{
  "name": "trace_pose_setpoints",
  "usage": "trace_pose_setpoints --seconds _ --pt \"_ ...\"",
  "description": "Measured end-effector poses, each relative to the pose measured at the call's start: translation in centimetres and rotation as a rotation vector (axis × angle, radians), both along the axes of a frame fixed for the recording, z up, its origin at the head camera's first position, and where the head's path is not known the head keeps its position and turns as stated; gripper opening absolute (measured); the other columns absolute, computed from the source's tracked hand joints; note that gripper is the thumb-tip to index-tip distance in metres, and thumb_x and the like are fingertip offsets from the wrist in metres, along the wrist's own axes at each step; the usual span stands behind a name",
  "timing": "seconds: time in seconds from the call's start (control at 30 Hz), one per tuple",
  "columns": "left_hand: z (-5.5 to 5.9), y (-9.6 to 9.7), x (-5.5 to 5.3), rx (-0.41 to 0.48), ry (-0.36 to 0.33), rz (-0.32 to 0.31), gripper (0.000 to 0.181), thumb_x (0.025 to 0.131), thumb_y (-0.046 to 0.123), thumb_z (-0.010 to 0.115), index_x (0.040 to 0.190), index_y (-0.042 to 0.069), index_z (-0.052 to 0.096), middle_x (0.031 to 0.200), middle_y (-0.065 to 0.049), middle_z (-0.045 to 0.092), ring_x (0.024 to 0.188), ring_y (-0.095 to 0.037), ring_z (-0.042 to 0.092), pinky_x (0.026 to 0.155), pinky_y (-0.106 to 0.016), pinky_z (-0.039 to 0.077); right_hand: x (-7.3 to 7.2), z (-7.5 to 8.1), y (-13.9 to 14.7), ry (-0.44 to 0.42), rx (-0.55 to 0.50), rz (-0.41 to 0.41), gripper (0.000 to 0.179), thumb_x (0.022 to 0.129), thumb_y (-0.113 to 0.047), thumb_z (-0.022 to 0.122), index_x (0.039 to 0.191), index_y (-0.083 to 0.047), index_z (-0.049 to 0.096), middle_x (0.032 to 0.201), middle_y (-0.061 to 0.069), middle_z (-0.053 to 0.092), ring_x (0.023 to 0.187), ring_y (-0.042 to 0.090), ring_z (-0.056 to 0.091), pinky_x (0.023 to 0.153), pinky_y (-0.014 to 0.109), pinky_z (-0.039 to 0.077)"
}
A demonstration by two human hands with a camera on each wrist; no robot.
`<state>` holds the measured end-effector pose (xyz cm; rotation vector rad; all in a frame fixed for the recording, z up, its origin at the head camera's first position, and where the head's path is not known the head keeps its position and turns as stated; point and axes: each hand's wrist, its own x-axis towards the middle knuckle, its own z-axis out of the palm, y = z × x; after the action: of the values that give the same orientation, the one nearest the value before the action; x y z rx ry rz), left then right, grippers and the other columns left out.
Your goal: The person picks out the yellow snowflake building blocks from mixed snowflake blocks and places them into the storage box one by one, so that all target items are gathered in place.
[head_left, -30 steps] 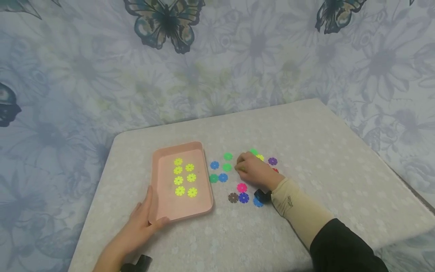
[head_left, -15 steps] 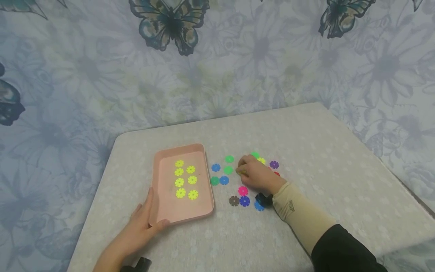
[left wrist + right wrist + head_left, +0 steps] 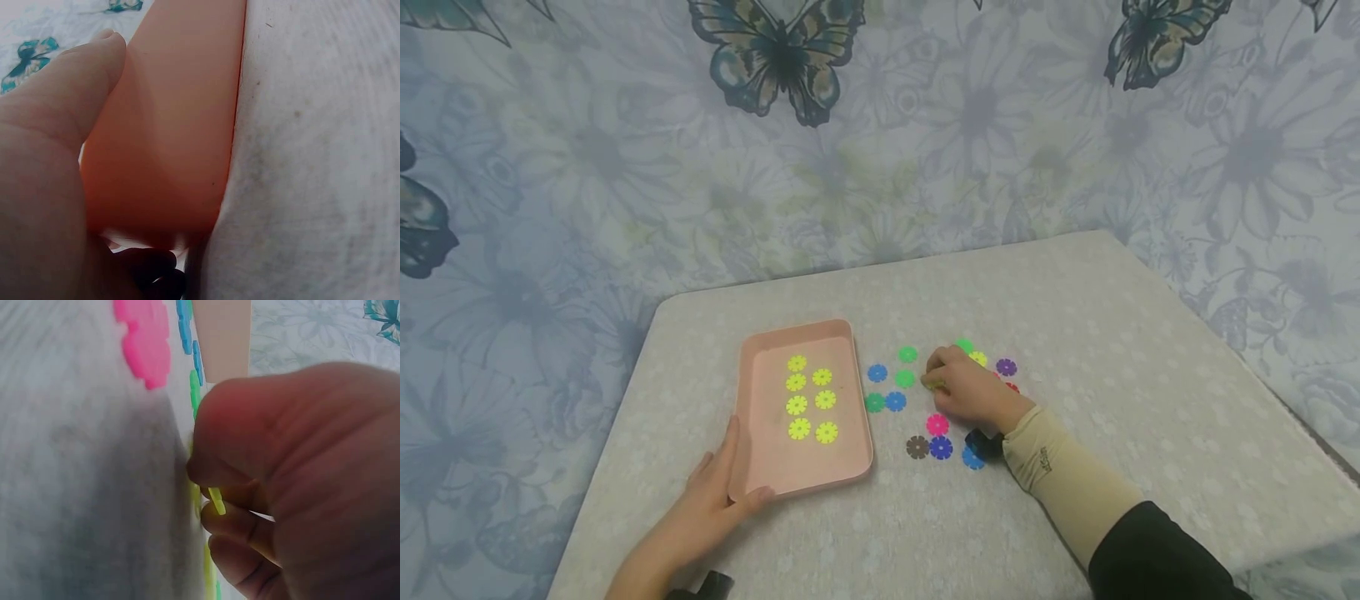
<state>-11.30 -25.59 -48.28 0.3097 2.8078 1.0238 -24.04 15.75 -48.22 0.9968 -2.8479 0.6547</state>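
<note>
My left hand (image 3: 703, 504) holds the near left corner of a pink tray (image 3: 790, 471), the thumb along its front edge and the fingers along its left side. In the left wrist view the thumb (image 3: 87, 81) lies against the tray wall (image 3: 175, 125). Several yellow notched plastic discs (image 3: 796, 405) lie flat inside, in two columns. To the right of the tray, my right hand (image 3: 970, 387) is low over the table, pinching another yellow disc (image 3: 216, 501) between thumb and fingers. Part of that disc is hidden by the fingers.
Loose discs lie around my right hand: green (image 3: 907, 355), blue (image 3: 896, 402), pink (image 3: 937, 425), brown (image 3: 917, 447), dark blue (image 3: 941, 448), purple (image 3: 1006, 367) and yellow (image 3: 977, 358). Red ones are partly hidden behind the hand. A patterned wall (image 3: 880, 167) stands behind the cloth-covered table (image 3: 1075, 317).
The head view has shifted slightly, so everything sits a little lower in it. Both hands stay almost where they were, the right with the yellow disc, the left at the tray.
</note>
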Motion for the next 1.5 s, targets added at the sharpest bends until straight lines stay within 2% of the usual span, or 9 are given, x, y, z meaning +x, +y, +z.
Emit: trace_pose_setpoints --seconds 0.33,0.53,0.73,0.9,1.03,1.17,1.33,1.43,1.5 --pt "-0.1 -0.4 0.2 0.0 0.006 -0.009 0.116 0.093 0.052 0.072 0.165 0.018 -0.013 0.172 -0.021 0.004 0.154 -0.052 0.017 0.122 -0.069 -0.001 0.2 -0.3 -0.3 -0.031 0.011 -0.024 0.025 0.099 -0.007 0.063 0.12 -0.007 0.077 0.117 0.007 0.064 0.112 0.024 0.056 0.098 0.04 0.055" --pt "-0.3 -0.5 0.3 0.009 -0.012 -0.003 0.116 0.093 0.052 0.071 0.165 0.019 -0.013 0.172 -0.02 0.003 0.154 -0.051 0.015 0.123 -0.068 -0.003 0.0 -0.5 -0.2 -0.044 -0.042 -0.024 0.024 0.099 -0.005 0.066 0.119 -0.007 0.078 0.116 0.008 0.065 0.111 0.024 0.06 0.099 0.042 0.055" --pt "-0.3 -0.6 0.2 -0.008 -0.042 0.008 0.116 0.093 0.056 0.07 0.165 0.02 -0.015 0.172 -0.02 0.003 0.155 -0.05 0.014 0.124 -0.067 -0.004 -0.5 -0.5 -0.1 -0.169 -0.111 -0.096 0.023 0.098 -0.011 0.067 0.117 -0.01 0.079 0.117 0.005 0.067 0.111 0.022 0.063 0.097 0.04 0.057" --pt "0.0 -0.2 -0.2 -0.03 -0.056 0.008 0.118 0.092 0.06 0.068 0.165 0.019 -0.015 0.172 -0.019 0.002 0.156 -0.048 0.012 0.124 -0.067 -0.003 -1.0 0.6 0.1 -0.242 -0.083 -0.139 0.025 0.096 -0.012 0.067 0.119 -0.008 0.078 0.121 0.007 0.069 0.116 0.026 0.064 0.101 0.044 0.055" --pt "0.1 0.0 -0.3 -0.03 -0.048 -0.001 0.118 0.093 0.06 0.068 0.165 0.017 -0.015 0.172 -0.02 0.003 0.156 -0.048 0.013 0.124 -0.067 -0.002 -1.7 2.3 -0.6 -0.18 -0.031 -0.088 0.025 0.094 -0.008 0.067 0.116 -0.002 0.077 0.116 0.012 0.071 0.113 0.03 0.067 0.1 0.045 0.056" --pt "0.1 -0.1 -0.2 -0.026 -0.036 -0.01 0.117 0.093 0.058 0.068 0.165 0.016 -0.014 0.172 -0.022 0.005 0.156 -0.048 0.013 0.123 -0.069 -0.002 -2.3 4.9 -3.6 -0.114 -0.059 -0.015 0.025 0.094 -0.009 0.069 0.116 0.0 0.076 0.116 0.014 0.072 0.111 0.029 0.068 0.098 0.043 0.057" --pt "-0.1 -0.2 -0.2 -0.034 -0.007 -0.019 0.116 0.094 0.057 0.069 0.165 0.013 -0.012 0.172 -0.022 0.006 0.156 -0.047 0.014 0.122 -0.07 0.0 -2.7 8.1 -9.9 -0.14 -0.162 0.031 0.026 0.1 -0.015 0.067 0.122 -0.006 0.075 0.122 0.009 0.069 0.108 0.024 0.068 0.09 0.036 0.059" --pt "-0.1 -0.4 -0.1 -0.042 0.027 -0.032 0.114 0.095 0.054 0.069 0.165 0.011 -0.011 0.172 -0.021 0.005 0.156 -0.045 0.016 0.122 -0.07 0.003 -2.6 8.7 -14.4 -0.14 -0.193 0.074 0.026 0.101 -0.019 0.065 0.125 -0.012 0.075 0.124 0.006 0.069 0.108 0.021 0.068 0.09 0.03 0.057" --pt "-0.1 -0.5 0.0 -0.034 0.061 -0.05 0.113 0.095 0.051 0.07 0.165 0.01 -0.009 0.172 -0.021 0.006 0.155 -0.046 0.019 0.121 -0.071 0.005 -2.4 8.5 -17.1 -0.183 -0.221 0.106 0.028 0.101 -0.02 0.066 0.127 -0.013 0.074 0.126 0.004 0.07 0.112 0.018 0.068 0.091 0.027 0.056"
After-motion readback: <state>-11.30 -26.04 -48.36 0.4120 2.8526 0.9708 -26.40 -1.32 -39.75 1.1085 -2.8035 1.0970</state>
